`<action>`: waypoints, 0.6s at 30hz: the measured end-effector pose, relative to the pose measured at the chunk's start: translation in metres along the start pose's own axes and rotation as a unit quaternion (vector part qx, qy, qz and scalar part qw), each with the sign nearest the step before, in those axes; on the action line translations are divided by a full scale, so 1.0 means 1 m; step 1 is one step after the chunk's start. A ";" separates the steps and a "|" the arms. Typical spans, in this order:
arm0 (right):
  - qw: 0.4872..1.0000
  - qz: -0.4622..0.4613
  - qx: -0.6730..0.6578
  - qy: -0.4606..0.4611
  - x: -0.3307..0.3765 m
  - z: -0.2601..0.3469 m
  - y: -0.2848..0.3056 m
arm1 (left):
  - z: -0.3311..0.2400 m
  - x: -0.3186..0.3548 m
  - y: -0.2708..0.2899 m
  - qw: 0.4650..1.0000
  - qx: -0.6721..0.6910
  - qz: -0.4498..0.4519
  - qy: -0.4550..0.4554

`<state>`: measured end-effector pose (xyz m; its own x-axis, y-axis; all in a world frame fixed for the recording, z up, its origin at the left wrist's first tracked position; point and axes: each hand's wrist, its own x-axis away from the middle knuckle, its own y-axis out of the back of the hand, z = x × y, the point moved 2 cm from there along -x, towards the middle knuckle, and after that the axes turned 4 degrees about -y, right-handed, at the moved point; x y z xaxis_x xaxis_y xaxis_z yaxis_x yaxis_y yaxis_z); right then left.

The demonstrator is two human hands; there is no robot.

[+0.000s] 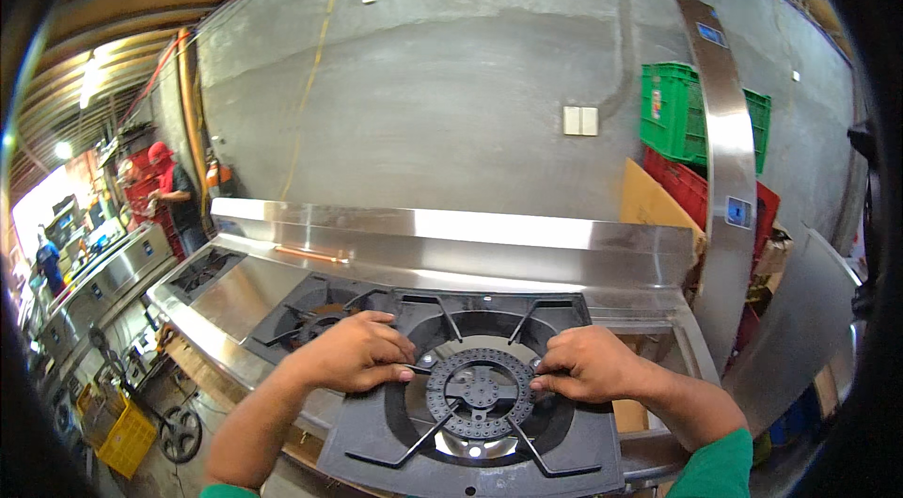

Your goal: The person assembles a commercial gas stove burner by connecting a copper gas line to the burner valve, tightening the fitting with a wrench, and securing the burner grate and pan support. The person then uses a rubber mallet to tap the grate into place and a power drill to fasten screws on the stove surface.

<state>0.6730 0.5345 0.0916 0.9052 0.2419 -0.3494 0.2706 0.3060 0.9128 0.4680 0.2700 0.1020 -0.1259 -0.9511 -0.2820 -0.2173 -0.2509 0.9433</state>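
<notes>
A square black cast-iron stove grate (376,432) with inward prongs surrounds a round burner (480,392) made of a drilled outer ring and a small inner head. My left hand (367,352) is closed at the grate's left side, where a prong shows beyond the thumb and fingers. Opposite it, my right hand (588,364) pinches at the right side, close to the burner ring; the fingers cover most of what they grip. Shiny metal shows beneath the burner, through the grate's round opening.
The stainless-steel stove (235,296) carries a second black grate (324,310) beside this one and another farther left. A copper-coloured pipe (310,254) lies near its backsplash. Right: a leaning steel panel (729,122), green crate (673,112). Left: a yellow crate (118,437), a co-worker (179,197) farther off.
</notes>
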 end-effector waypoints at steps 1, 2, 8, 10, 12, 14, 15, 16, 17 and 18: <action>1.000 0.007 0.001 0.001 -0.005 -0.003 -0.005 | 0.004 0.006 -0.010 1.000 -0.011 -0.017 0.014; 1.000 0.014 0.004 0.002 -0.009 -0.004 -0.009 | 0.009 0.012 -0.019 0.999 -0.021 -0.036 0.023; 0.999 0.036 0.008 -0.012 -0.022 -0.018 -0.018 | 0.014 0.023 -0.048 0.989 -0.002 -0.105 0.101; 0.998 0.057 -0.032 -0.012 -0.019 -0.025 -0.010 | 0.015 0.022 -0.049 0.983 0.037 -0.137 0.118; 0.995 0.085 -0.056 -0.019 -0.016 -0.027 -0.002 | 0.013 0.025 -0.052 0.969 0.071 -0.190 0.138; 0.996 0.083 -0.040 -0.017 -0.006 -0.021 0.007 | 0.012 0.035 -0.057 0.950 0.047 -0.267 0.155; 0.997 0.064 -0.032 -0.006 0.002 -0.020 0.014 | 0.009 0.046 -0.061 0.939 0.052 -0.294 0.173; 0.999 0.042 -0.020 0.005 0.011 -0.021 0.020 | 0.005 0.059 -0.066 0.926 0.054 -0.323 0.188; 0.999 0.039 0.001 0.017 0.022 -0.027 0.024 | 0.001 0.071 -0.070 0.912 0.056 -0.351 0.203; 0.999 0.036 0.020 0.034 0.035 -0.034 0.027 | -0.006 0.083 -0.073 0.932 -0.019 -0.316 0.179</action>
<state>0.7005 0.5826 0.0968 0.8991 0.3236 -0.2949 0.2198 0.2490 0.9432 0.4789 0.2087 0.0109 0.3477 -0.6090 -0.7129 -0.1027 -0.7805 0.6167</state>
